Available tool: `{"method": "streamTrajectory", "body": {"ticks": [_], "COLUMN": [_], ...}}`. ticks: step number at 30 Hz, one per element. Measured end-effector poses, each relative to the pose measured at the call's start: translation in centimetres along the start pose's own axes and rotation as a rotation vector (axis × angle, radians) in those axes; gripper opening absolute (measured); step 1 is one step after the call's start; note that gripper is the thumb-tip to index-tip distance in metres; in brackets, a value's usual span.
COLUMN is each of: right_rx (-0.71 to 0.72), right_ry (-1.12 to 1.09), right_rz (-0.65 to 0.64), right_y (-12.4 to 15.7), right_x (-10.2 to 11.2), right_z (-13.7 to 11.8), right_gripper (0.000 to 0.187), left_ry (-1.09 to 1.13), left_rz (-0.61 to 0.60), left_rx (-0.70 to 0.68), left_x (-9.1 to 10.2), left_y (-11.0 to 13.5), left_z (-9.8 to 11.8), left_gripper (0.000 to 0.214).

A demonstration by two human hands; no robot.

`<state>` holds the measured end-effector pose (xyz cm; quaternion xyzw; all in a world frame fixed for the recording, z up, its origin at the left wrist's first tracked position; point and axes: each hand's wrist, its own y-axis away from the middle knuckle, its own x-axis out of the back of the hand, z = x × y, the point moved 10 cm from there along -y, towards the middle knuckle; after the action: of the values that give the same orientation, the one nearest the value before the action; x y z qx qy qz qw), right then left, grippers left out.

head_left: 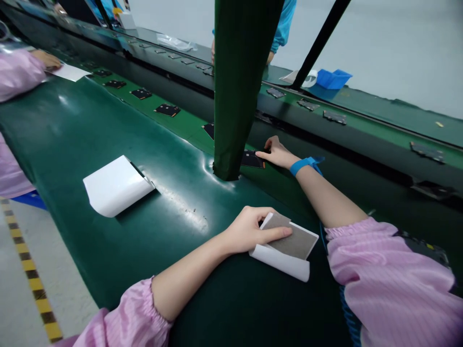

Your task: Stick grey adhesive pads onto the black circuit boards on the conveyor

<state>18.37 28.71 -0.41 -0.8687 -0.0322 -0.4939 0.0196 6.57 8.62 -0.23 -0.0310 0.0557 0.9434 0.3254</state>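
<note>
My left hand [253,230] lies on a grey sheet on white backing paper [289,248], near the front of the green table; the fingers curl over the sheet's left corner and press it down. My right hand [277,153] reaches out to the conveyor with a blue wrist strap [303,165] on the wrist. Its fingertips rest on a small black square part [252,159] at the belt's near edge, just behind a green post [237,86].
Several black square parts [167,110] ride in a row on the green conveyor [188,124]. A curled white sheet [115,185] lies to the left. Another person's pink sleeve [18,72] and hand rest at far left, and someone in blue stands across the line.
</note>
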Motion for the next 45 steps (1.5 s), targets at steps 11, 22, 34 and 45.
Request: {"method": "streamTrajectory", "body": {"ticks": [11,22,34,45], "right_rx": [0.443,0.24,0.224,0.239], "right_ry": [-0.092,-0.283,-0.233,-0.172], "right_rz": [-0.268,0.119,-0.005,0.037], "right_y": [3.3,9.8,19.5,20.2], "right_x": [-2.0,6.5,4.9,4.9], "right_z": [-8.1,0.2,-6.4,-6.9], "right_gripper": [0.095,0.101,0.036,0.03], "left_ry": [0.0,0.0,-0.055,0.037], "left_rz": [0.006,0.013,0.016,-0.019], "left_rx": [-0.017,-0.022,-0.013,-0.009], "left_x": [0.1,0.1,0.3,-0.1], "left_y": [0.0,0.0,0.1,0.0], "left_z": [0.0,0.0,0.0,0.0], "left_gripper": [0.026,0.026,0.032,0.033]}}
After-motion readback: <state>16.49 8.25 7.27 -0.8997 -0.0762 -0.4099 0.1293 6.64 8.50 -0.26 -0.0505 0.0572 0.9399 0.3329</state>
